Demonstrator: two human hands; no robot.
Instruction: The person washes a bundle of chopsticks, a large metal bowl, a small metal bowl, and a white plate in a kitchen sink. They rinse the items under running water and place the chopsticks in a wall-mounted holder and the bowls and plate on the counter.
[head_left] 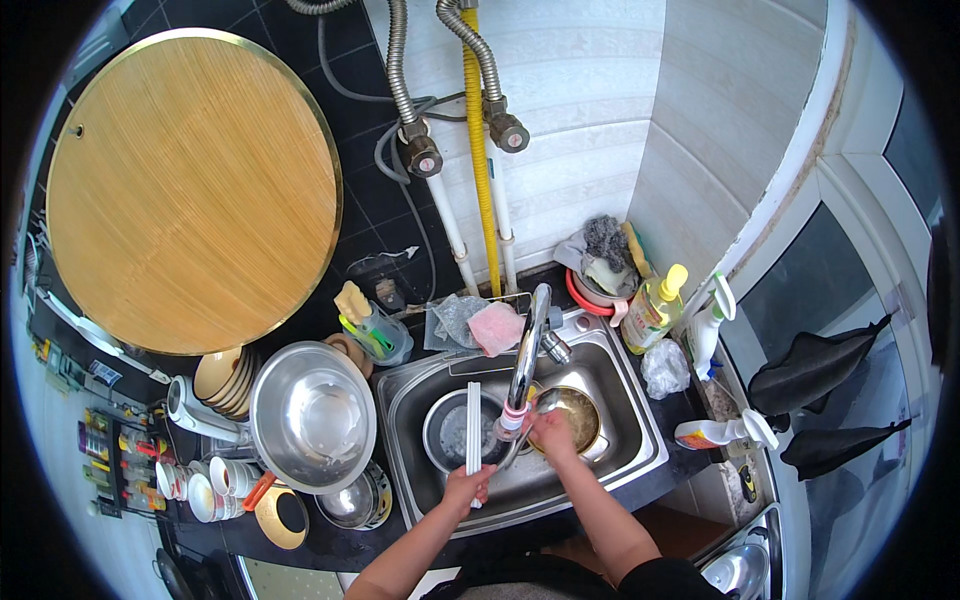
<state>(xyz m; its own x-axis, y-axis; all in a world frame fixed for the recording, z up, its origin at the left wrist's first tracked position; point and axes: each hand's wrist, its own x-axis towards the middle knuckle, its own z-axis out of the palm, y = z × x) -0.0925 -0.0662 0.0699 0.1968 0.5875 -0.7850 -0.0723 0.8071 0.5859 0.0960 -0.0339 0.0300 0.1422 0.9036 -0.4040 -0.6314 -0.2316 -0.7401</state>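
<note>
My left hand (466, 490) is closed around a bundle of long white sticks, apparently chopsticks (473, 425), held upright over the near side of the sink (515, 515). My right hand (555, 436) is at a round metal pot (583, 452) with cloudy, brownish water. Its fingers curl inward beside a shiny metal piece (514, 452) that could be a utensil; the grip is partly hidden. Left of that pot, a second metal bowl (434, 428) holds foamy liquid. The chrome faucet (527, 350) reaches down between the two vessels, close to both hands.
A large steel basin (313, 418) and stacked bowls (226, 380) crowd the left counter. Pink and grey cloths (495, 328) lie behind the sink. On the right stand a yellow soap bottle (654, 312) and spray bottles (708, 325). A big round wooden board (195, 190) leans at back left.
</note>
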